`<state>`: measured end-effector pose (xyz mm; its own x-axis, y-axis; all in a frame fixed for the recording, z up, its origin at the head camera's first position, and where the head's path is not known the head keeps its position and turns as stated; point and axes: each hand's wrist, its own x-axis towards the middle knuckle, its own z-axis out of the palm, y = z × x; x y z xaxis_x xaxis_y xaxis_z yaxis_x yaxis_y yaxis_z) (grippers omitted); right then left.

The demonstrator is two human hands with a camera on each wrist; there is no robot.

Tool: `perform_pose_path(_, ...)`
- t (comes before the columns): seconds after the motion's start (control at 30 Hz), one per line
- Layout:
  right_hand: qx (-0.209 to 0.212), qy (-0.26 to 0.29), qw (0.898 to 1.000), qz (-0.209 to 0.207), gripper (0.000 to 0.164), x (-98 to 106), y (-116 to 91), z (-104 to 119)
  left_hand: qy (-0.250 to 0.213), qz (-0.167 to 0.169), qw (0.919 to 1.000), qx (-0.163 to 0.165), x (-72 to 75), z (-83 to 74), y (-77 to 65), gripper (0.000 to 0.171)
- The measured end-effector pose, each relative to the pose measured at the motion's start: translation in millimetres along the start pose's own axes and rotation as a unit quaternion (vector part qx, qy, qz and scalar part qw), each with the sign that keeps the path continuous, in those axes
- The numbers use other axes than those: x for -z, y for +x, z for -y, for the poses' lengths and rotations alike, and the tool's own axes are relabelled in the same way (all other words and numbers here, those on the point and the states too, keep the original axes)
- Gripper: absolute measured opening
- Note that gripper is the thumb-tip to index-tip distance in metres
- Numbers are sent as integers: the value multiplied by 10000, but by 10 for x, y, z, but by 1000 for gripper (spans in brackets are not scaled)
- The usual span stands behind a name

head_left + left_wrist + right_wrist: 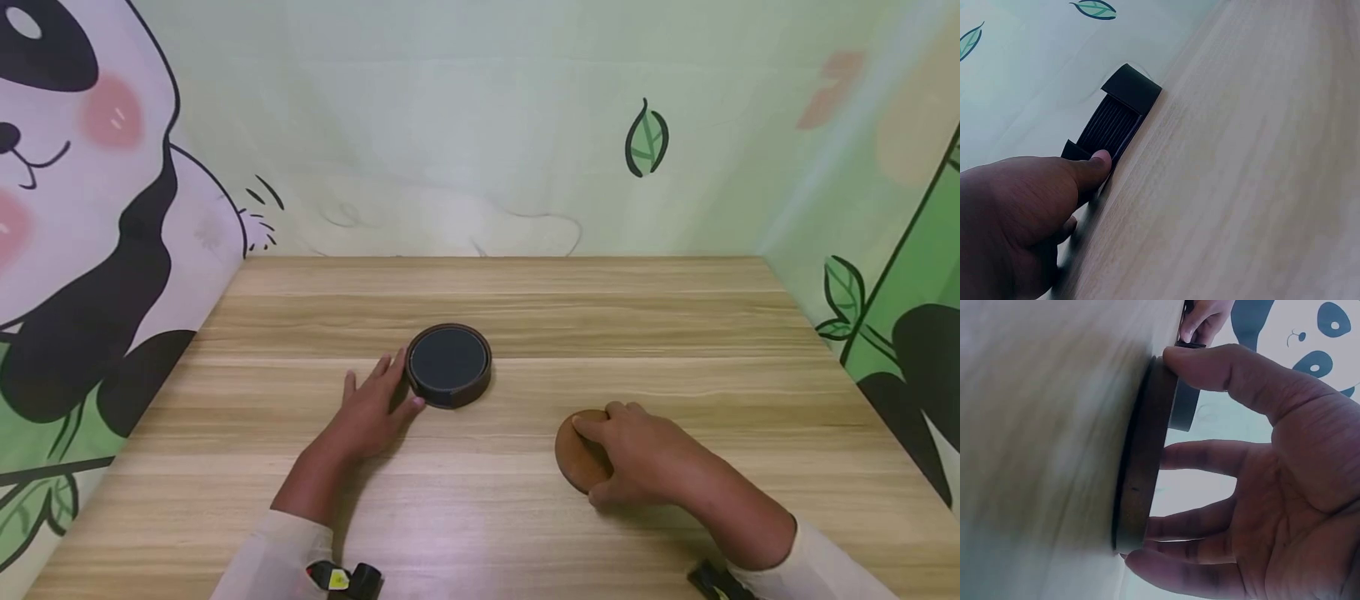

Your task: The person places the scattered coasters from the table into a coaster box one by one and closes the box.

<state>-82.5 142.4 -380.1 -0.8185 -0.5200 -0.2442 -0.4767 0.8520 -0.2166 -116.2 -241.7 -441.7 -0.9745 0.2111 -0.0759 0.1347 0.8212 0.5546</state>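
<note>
A round black coaster holder, topped by a dark disc with a lighter rim line, stands on the table. Through a cut-out in its side, the left wrist view shows a stack of thin black layers. My left hand touches the holder's left side with extended fingers, its thumb at the front by the cut-out. To the right, my right hand pinches a flat brown disc across its edges, thumb on one side and fingers on the other. The brown disc is low over the tabletop; whether it touches, I cannot tell.
The wood-grain table reaches back to a pale green wall. A panda is painted on the left, with leaves and green shapes on the right. Dark wrist devices sit at both pale sleeves.
</note>
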Motion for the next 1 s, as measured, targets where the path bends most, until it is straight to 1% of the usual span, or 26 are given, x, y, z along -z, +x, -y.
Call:
perform_pose_path(0.1,3,67,10000,4,90,9,1,-7,-8,13,10000,2,-7,6,2,84)
perform_pose_path(0.37,-67,507,9987,0,89,47,22,-56,4,12,10000,-10,-19,32,18,85)
perform_pose_path(0.63,14,1003,9949,82,89,81,55,-148,-17,36,10000,-1,-9,30,16,85)
perform_pose_path(0.77,-12,1242,9922,135,88,96,70,-199,-44,46,10000,5,-10,33,17,85)
perform_pose_path(1.0,182,1540,9879,-63,81,137,102,-263,-57,29,10000,-9,-11,37,13,85)
